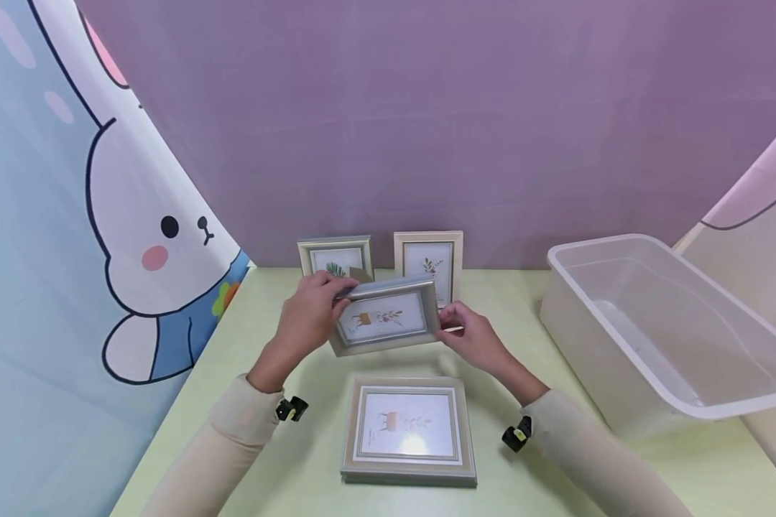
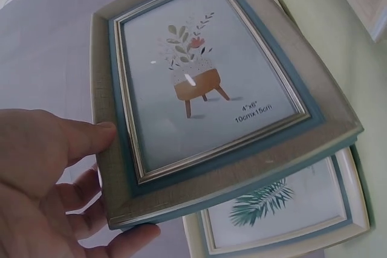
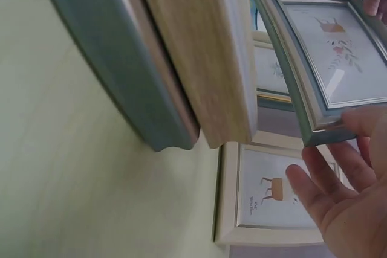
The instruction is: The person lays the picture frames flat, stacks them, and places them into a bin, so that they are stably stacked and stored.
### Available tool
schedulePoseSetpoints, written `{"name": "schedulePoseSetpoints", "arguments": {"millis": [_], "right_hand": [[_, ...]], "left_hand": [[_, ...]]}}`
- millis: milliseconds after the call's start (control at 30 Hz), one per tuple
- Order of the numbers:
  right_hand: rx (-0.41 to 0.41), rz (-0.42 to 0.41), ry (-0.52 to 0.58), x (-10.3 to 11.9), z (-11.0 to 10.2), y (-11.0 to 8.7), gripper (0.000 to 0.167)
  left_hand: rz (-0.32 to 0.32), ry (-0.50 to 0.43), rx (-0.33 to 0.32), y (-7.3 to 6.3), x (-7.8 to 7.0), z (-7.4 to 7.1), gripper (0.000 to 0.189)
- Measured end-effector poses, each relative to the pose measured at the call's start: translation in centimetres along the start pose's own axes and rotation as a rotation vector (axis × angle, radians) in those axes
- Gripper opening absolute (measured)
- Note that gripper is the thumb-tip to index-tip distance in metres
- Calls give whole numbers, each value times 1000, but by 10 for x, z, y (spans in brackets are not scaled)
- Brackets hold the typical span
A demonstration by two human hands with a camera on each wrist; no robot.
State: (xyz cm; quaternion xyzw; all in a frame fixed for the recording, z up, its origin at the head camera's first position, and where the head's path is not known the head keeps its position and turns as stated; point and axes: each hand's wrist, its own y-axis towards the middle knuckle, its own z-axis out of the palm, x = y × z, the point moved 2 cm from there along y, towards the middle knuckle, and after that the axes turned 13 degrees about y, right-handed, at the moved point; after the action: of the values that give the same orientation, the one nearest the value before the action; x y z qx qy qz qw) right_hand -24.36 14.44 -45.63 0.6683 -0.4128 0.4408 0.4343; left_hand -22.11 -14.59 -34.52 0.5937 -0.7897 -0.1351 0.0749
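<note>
Both hands hold a picture frame above the table, turned sideways and tilted. It has a beige border with a blue-grey inner edge and a print of a plant in a three-legged pot. My left hand grips one end, thumb on the front border and fingers behind. At the opposite end, my right hand pinches a corner between thumb and fingers. Below lies a small stack of picture frames, the top one face up with a similar plant print.
Behind the held frame, two picture frames stand upright near the purple backdrop: one with a green leaf print, one with a potted plant print. A white plastic bin stands at the right on the pale green table.
</note>
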Motion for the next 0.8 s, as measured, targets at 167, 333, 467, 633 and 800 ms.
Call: {"name": "schedulePoseSetpoints", "arguments": {"millis": [167, 333, 467, 633, 800], "right_hand": [[-19, -65, -20, 2, -2, -3, 21], [-68, -131, 23, 9, -6, -4, 28], [-104, -179, 66, 13, -9, -1, 41], [-123, -238, 48, 19, -14, 0, 60], [-124, -268, 10, 23, -17, -1, 68]], "left_hand": [[30, 42, -46, 3, -7, -3, 29], [63, 67, -90, 5, -13, -2, 28], [73, 64, -109, 6, -17, -1, 28], [76, 66, -97, 7, -20, -1, 28], [92, 80, -111, 9, -24, -2, 27]]}}
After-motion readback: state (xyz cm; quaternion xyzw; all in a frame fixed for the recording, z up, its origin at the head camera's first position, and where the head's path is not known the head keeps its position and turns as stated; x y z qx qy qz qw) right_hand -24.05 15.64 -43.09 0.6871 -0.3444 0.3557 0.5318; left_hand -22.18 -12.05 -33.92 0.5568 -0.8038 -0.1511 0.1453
